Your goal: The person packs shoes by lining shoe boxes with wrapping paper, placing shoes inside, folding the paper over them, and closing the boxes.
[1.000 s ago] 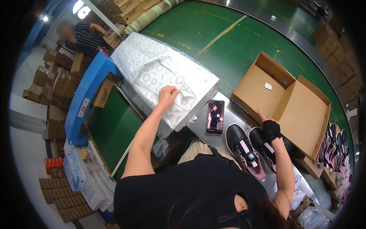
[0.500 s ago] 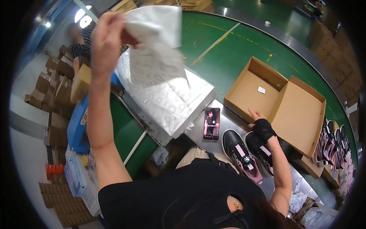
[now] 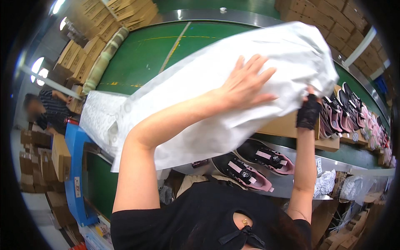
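Handling one white paper sheet (image 3: 231,127) are two hands (image 3: 250,82), one gloved.

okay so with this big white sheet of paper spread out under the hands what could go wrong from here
First, the white paper might crease or tear, since it already bunches near the right hand while the left hand lies spread on it. Second, the sheet hides much of the cardboard box, so its edge could be bumped unseen. Third, the sheet's lower edge hangs close to the black-and-pink shoes and might nudge them.
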A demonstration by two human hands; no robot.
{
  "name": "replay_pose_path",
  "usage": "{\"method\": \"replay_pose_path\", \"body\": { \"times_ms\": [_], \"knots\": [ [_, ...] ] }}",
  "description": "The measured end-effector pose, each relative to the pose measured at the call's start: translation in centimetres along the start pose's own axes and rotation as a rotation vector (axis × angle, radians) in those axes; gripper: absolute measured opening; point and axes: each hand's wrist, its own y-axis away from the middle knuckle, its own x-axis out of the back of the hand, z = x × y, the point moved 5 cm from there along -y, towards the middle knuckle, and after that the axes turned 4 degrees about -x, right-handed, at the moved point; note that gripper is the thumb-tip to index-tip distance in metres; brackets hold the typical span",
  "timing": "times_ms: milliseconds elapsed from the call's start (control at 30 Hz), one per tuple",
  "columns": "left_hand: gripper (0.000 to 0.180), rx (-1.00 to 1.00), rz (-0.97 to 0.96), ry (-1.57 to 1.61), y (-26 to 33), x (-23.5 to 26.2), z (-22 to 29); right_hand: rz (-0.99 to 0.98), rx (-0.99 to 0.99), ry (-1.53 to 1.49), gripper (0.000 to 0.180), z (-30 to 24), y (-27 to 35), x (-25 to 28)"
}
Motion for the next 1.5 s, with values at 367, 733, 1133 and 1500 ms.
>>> {"method": "replay_pose_path", "body": {
  "times_ms": [367,733,1133,1500],
  "knots": [
    [0.089,0.587,-0.262,-0.571,19.8,-6.1,-18.6,0.610,0.051,0.179,0.018,-4.5,-5.5,27.5],
    [0.115,1.684,0.097,1.025,20.4,-15.1,-27.8,-0.183,-0.353,0.545,0.027,-3.8,6.1,25.1],
    [0.035,1.484,0.702,1.235,18.3,-19.5,-21.0,-1.222,0.457,1.504,0.021,3.3,24.2,3.0],
    [0.033,0.984,0.537,0.403,20.8,-4.0,-12.0,-0.446,-0.090,1.011,0.036,14.5,9.5,-6.3]
  ]
}}
